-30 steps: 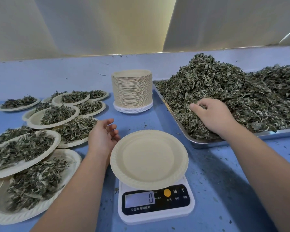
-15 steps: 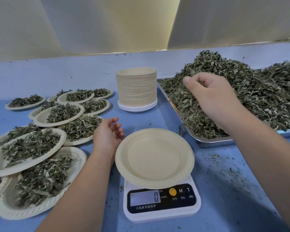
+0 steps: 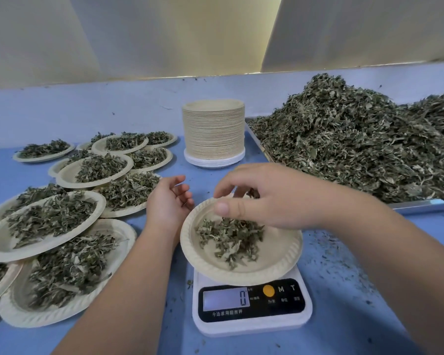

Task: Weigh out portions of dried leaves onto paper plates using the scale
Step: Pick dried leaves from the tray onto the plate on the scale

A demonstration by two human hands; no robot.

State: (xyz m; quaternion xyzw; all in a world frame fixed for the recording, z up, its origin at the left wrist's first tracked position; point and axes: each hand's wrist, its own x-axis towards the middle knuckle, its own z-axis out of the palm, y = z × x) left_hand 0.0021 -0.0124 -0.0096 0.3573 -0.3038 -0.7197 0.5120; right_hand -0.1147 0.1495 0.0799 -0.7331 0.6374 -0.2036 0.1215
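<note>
Near the desk's (image 3: 344, 290) front edge, a paper plate (image 3: 274, 262) with a small heap of dried leaves (image 3: 231, 237) is set on the scale (image 3: 251, 326) (display: 0). More are loosely gripped in the curled right hand (image 3: 272, 198) above; the left hand (image 3: 168, 203) is rested open beside it.

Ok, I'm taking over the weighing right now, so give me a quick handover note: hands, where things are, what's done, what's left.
Left hand: open, holding nothing, beside the left rim of the plate on the scale.
Right hand: fingers arched over that plate; it's unclear if it holds any leaves.
The plate holds a small heap of leaves; the display reads 0.
Done: the filled plates on the left.
Left: probably top up from the leaf pile in the tray, then take the next plate from the stack.
</note>
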